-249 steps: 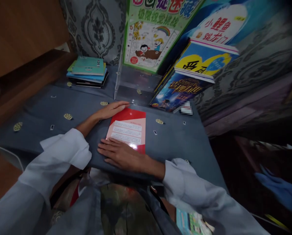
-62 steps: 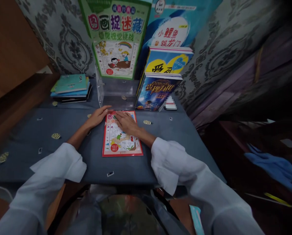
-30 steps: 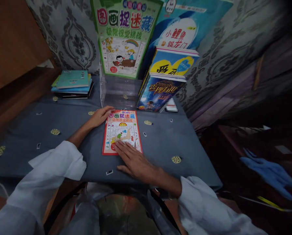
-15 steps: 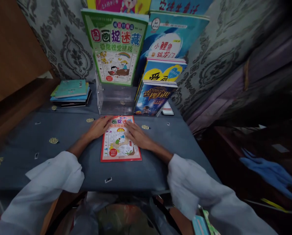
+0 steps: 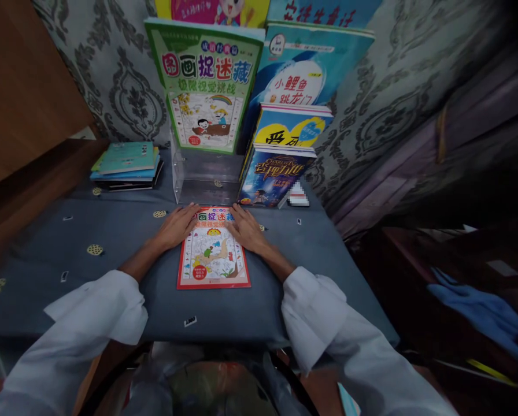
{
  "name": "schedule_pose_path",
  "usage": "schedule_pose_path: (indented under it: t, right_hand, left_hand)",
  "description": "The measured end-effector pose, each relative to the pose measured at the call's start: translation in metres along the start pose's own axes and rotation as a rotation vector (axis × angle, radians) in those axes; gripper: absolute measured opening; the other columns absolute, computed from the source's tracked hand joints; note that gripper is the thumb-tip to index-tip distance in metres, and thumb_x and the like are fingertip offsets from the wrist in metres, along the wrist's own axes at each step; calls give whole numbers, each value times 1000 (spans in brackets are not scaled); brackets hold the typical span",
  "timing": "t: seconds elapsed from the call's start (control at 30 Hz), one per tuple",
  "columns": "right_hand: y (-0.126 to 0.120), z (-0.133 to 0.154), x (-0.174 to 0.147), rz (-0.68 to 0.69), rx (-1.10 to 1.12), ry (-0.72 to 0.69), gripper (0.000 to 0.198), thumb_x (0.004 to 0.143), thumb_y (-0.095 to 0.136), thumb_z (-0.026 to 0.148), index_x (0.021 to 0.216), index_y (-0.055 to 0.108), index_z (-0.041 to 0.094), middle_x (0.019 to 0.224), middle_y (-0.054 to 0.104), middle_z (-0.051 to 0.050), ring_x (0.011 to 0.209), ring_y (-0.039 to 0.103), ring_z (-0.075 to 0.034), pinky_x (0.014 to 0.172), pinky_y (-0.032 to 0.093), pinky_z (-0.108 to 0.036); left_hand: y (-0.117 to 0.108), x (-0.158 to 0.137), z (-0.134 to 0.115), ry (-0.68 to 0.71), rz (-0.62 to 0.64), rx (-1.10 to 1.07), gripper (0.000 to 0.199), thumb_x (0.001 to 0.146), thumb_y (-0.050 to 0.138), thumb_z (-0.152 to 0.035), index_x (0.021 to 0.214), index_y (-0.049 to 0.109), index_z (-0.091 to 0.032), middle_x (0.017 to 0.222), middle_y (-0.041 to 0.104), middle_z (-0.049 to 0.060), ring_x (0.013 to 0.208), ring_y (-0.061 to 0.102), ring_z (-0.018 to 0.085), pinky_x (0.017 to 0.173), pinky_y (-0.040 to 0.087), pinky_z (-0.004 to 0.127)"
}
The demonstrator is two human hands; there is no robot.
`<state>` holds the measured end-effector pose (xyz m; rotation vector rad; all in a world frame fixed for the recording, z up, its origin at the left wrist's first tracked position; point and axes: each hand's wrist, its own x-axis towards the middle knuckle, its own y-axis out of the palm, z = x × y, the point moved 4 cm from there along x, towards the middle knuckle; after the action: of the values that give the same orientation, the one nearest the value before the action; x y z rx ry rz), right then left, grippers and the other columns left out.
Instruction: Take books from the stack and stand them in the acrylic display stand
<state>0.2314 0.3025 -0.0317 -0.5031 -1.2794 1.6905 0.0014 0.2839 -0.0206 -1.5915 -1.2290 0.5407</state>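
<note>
A red-bordered children's picture book [image 5: 215, 254] lies flat on the dark grey cloth-covered table. My left hand [image 5: 178, 224] rests along its upper left edge, fingers stretched out toward the title. Across from it, my right hand [image 5: 247, 229] lies with extended fingers on the upper right corner and edge. Neither hand is wrapped round the book; my fingers partly cover both ends of its title. Just beyond the book stands a clear acrylic rack [image 5: 207, 173], holding a green picture book [image 5: 211, 86] upright in its left column.
The rack's right column holds a teal book [image 5: 315, 58], a yellow and blue book [image 5: 280, 127] and a dark blue book [image 5: 270, 176]. A stack of books [image 5: 126, 162] lies at the table's back left. Patterned wallpaper [image 5: 133, 98] rises behind. A blue cloth [image 5: 480, 312] hangs at the right.
My right hand has slid up and outward to the book's upper right corner, uncovering more of the cover. My left hand stays at the upper left edge.
</note>
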Motion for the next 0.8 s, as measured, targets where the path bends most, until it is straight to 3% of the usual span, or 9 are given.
schedule_pose_path:
  t: [0.17, 0.37, 0.63, 0.8]
  right_hand:
    - [-5, -1, 0, -34, 25, -20, 55, 101, 46, 42, 145, 51, 10, 157, 44, -21, 146, 40, -31, 120, 31, -51]
    - [-11, -4, 1, -116, 172, -66, 45, 98, 43, 27, 139, 58, 16, 133, 66, -13, 122, 58, -28, 105, 45, -46]
    - [-10, -10, 1, -148, 255, -54, 41, 98, 44, 18, 134, 64, 21, 128, 70, -9, 119, 60, -24, 105, 47, -45]
    - [-7, -9, -1, -143, 230, -35, 40, 97, 46, 19, 132, 64, 18, 129, 69, -12, 122, 60, -25, 107, 46, -46]
  left_hand:
    - [-4, 1, -1, 0, -3, 19, 49, 102, 32, -36, 144, 51, -16, 150, 54, 15, 145, 44, 26, 119, 31, 51]
    - [-14, 1, -4, 15, -57, 61, 42, 99, 37, -31, 129, 64, -19, 136, 66, 14, 130, 59, 29, 115, 36, 53]
    - [-17, 1, -17, 8, -51, 170, 38, 98, 38, -30, 124, 65, -20, 130, 69, 15, 124, 61, 32, 109, 41, 54]
    - [-13, 0, -16, -32, -62, 208, 38, 99, 38, -29, 125, 65, -20, 130, 68, 13, 122, 61, 32, 104, 46, 50]
